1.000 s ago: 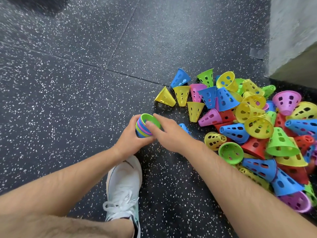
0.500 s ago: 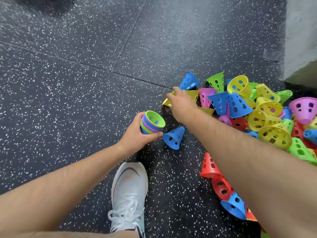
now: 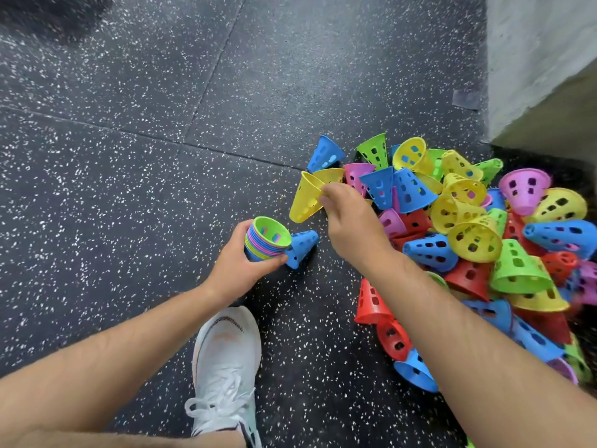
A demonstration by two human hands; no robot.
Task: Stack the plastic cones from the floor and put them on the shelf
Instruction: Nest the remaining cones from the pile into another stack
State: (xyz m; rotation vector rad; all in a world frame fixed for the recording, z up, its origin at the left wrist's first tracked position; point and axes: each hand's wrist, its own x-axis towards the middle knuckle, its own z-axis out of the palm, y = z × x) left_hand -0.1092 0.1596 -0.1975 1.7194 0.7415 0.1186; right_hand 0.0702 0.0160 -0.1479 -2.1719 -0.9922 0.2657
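Observation:
My left hand [image 3: 237,268] grips a stack of nested cones [image 3: 266,239], green one on top, wide ends up, just above the floor. My right hand [image 3: 350,221] pinches the rim of a yellow cone [image 3: 305,198] and holds it lifted to the upper right of the stack. A single blue cone [image 3: 302,247] lies on its side on the floor right beside the stack. A big pile of loose cones [image 3: 478,247] in yellow, blue, green, red and pink covers the floor on the right. No shelf is in view.
The floor [image 3: 129,189] is dark speckled rubber tile with seams. My white shoe [image 3: 226,367] stands below the stack. A grey concrete wall corner [image 3: 533,66] rises at the upper right, behind the pile.
My right hand left the stack, reached to the pile's left edge, and has taken hold of a yellow cone and lifted it. The left hand kept holding the stack.

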